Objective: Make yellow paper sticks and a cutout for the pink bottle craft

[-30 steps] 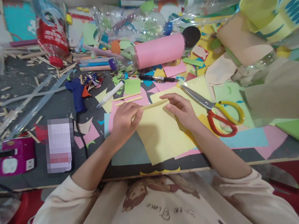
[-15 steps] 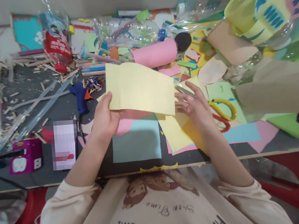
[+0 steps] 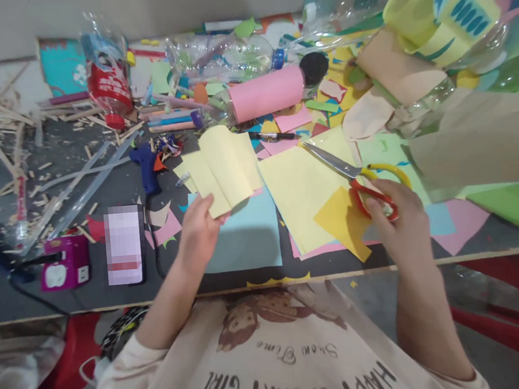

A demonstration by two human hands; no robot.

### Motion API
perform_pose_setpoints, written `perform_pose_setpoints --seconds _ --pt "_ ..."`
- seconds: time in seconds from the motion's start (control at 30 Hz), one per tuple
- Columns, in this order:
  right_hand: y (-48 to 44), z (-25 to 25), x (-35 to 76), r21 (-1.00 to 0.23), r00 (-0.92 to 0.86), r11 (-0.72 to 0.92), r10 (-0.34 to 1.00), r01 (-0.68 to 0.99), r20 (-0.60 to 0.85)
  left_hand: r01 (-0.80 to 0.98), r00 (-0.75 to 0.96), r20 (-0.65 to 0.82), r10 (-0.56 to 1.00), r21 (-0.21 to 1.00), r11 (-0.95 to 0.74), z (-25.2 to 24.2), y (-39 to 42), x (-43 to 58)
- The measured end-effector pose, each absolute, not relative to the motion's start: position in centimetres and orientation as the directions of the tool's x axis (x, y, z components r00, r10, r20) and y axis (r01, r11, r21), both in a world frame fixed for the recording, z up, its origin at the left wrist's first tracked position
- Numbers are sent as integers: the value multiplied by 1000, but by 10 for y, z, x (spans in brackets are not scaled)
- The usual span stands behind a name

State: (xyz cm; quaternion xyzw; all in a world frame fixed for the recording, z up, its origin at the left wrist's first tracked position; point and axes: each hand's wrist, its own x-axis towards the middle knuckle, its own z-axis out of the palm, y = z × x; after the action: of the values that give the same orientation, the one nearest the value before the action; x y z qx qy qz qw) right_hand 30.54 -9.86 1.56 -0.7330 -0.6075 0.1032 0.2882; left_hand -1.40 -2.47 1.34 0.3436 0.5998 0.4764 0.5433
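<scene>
Pinching the folded yellow paper (image 3: 228, 167) by its near corner, the left hand (image 3: 198, 229) had its thumb on top; the fingers beneath were hidden. The paper leaned away toward the far edge of the desk (image 3: 169, 192), above the far end of a blue sheet (image 3: 245, 237), left of the middle. Its far part bowed upward along the crease, so it was probably light and springy, too thin to keep its own shape, and easily dented by a hard squeeze. A narrow pinch at the folded side, with both layers caught, looked the surest hold; a grip on one loose layer would likely have let the other slip or fan out.

The right hand (image 3: 405, 219) was curled at the handles of the scissors (image 3: 335, 161), thumb by the red loop and fingers about the yellow one; whether they had closed firmly, I could not tell. The scissors lay across the right side of a yellow sheet (image 3: 303, 173), points toward the far edge of the desk. They seemed the stiffer, heavier thing, with weight in the metal blades, so the loops were the proper place to take hold, well away from the points. An orange-yellow scrap (image 3: 344, 215) lay just beside the red loop, toward the near edge.
</scene>
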Motion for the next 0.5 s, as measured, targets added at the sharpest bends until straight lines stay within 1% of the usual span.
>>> perform_pose_setpoints --seconds 0.03,0.07,0.13,0.2,0.3,0.37,0.43,0.47,0.5 --pt "-100 15 313 -466 195 -85 962 881 193 -109 -151 -351 924 935 338 9 -35 -8" --pt "-100 14 320 -409 157 -75 973 909 170 -126 -144 -376 915 924 360 7 -44 -3" --pt "-101 10 330 -337 106 -63 988 939 109 -172 -124 -415 901 903 393 7 -56 4" --pt "-99 7 334 -282 97 -67 991 957 94 -133 -87 -384 919 919 372 13 -59 8" --pt "-91 2 334 -194 109 -88 989 977 100 -75 27 -351 936 933 352 27 -49 13" --pt "-84 -1 336 -179 111 -96 991 979 79 -82 92 -337 937 935 345 40 -37 20" --pt "-79 -2 340 -196 98 -86 994 977 53 -107 170 -300 939 941 320 52 -25 30" --pt "-77 -2 342 -207 89 -79 995 975 42 -142 190 -270 944 944 299 58 -21 35" --pt "-75 -3 345 -214 76 -67 997 975 31 -191 171 -243 955 942 275 62 -18 39"
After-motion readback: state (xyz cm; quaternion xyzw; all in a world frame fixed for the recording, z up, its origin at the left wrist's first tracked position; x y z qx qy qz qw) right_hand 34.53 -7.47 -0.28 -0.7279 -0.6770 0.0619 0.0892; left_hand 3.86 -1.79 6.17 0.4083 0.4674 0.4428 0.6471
